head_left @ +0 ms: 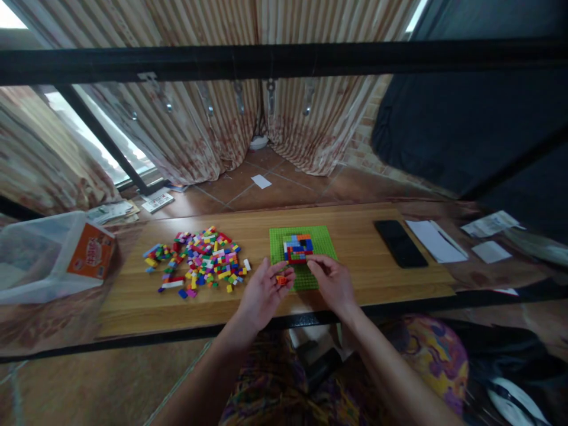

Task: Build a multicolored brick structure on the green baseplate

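Observation:
A multicoloured block of toy bricks (299, 247) stands on a green baseplate (326, 238), with blue, orange, red and white pieces visible. My left hand (266, 290) is turned palm up at the plate's near left edge, its fingers curled around a few small orange bricks (281, 280). At the near right corner of the brick block is my right hand (333, 283), thumb and forefinger pinched together. Whatever is between those fingertips is too small to make out. To the left of my hands spreads a pile of loose coloured bricks (213, 257).
The wooden tabletop (355, 236) carries a black phone (400, 243) on the right. Beside it lie white paper and a pen (437, 241). A clear plastic tub (39, 254) with an orange label stands at the far left. A dark metal bar (284, 62) crosses above the table.

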Demonstrator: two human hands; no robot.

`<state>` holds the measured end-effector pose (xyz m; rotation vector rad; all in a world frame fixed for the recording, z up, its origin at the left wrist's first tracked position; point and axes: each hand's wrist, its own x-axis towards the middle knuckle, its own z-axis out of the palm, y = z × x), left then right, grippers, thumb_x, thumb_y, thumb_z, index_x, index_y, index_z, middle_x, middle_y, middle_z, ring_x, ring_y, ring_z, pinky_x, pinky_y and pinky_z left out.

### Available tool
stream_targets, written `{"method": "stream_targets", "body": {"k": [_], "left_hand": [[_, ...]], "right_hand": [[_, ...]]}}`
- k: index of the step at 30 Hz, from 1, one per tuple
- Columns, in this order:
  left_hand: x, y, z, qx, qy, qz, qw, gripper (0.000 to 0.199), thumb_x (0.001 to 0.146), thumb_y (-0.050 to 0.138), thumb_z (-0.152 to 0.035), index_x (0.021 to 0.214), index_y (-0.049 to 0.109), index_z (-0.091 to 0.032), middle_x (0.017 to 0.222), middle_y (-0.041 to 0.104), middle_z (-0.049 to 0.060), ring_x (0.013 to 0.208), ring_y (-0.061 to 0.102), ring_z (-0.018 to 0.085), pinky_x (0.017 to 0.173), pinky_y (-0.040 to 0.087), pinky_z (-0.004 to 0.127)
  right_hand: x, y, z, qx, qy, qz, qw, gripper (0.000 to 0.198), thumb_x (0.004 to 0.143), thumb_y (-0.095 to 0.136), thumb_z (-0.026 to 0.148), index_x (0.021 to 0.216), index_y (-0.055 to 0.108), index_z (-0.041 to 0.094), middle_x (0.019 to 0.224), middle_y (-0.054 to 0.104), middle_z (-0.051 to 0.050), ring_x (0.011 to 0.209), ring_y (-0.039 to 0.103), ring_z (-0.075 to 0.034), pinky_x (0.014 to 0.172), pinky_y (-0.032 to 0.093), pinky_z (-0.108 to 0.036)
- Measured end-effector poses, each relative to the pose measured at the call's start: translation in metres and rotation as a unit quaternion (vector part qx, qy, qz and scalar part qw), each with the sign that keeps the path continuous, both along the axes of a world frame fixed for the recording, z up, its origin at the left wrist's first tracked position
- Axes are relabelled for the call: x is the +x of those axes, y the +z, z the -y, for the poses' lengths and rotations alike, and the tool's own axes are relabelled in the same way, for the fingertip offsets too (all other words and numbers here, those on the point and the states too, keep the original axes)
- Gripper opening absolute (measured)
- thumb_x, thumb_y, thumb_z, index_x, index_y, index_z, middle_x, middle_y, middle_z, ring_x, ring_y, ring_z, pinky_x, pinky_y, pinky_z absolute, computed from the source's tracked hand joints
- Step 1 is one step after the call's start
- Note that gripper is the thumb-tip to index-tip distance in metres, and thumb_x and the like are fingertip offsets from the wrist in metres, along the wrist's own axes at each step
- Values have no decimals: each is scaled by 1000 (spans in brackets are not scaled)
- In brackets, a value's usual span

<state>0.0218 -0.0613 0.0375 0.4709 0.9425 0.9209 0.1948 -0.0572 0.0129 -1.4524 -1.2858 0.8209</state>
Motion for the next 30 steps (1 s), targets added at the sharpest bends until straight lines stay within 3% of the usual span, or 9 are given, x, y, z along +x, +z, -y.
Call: {"method": "stream_targets", "body": {"k": [5, 11, 15, 18, 22, 30], "left_hand": [[-3, -3, 12, -19, -9, 54, 998, 51, 95, 33, -54, 110, 63, -16, 104, 68, 10, 96, 64, 17, 88, 51, 29], [-5, -4, 20, -38, 3, 125, 991, 41, 93, 46, -45, 108, 66, -13, 100, 68, 8, 90, 62, 15, 79, 48, 23], [-7, -7, 26, -35, -7, 87, 996, 23, 80, 68, -32, 93, 69, -14, 88, 69, 5, 80, 62, 14, 76, 49, 25], [-10, -10, 29, -39, -27, 55, 997, 24, 71, 76, -33, 80, 67, -12, 75, 67, 3, 68, 61, 12, 67, 49, 24], [-14, -13, 32, -58, -55, 26, 996, 32, 62, 83, -35, 75, 67, -11, 65, 63, 0, 56, 56, 7, 57, 44, 19], [-16, -21, 35, -37, -72, 15, 997, 32, 57, 86, -34, 69, 69, -10, 59, 62, 1, 53, 54, 7, 55, 43, 19]], "right_hand": [[-31, 7, 36, -4, 84, 64, 994, 20, 83, 61, 31, 100, 69, 26, 99, 67, -4, 89, 62, -19, 80, 50, -33], [-41, 8, 44, 18, 117, 156, 981, 20, 86, 60, 29, 104, 67, 25, 103, 61, -5, 96, 58, -20, 83, 49, -35], [-41, 11, 47, 29, 118, 158, 980, 17, 88, 56, 23, 102, 66, 24, 98, 61, -4, 92, 58, -18, 79, 49, -32], [-39, 14, 52, 35, 133, 157, 978, 16, 90, 54, 22, 101, 66, 23, 95, 62, -4, 90, 59, -18, 80, 49, -31], [-36, 18, 59, 23, 159, 172, 972, 16, 89, 58, 25, 103, 64, 22, 97, 63, -5, 93, 58, -19, 83, 48, -33], [-35, 18, 63, 4, 173, 121, 977, 12, 88, 59, 22, 96, 68, 23, 90, 66, -3, 84, 61, -16, 76, 48, -28]]}}
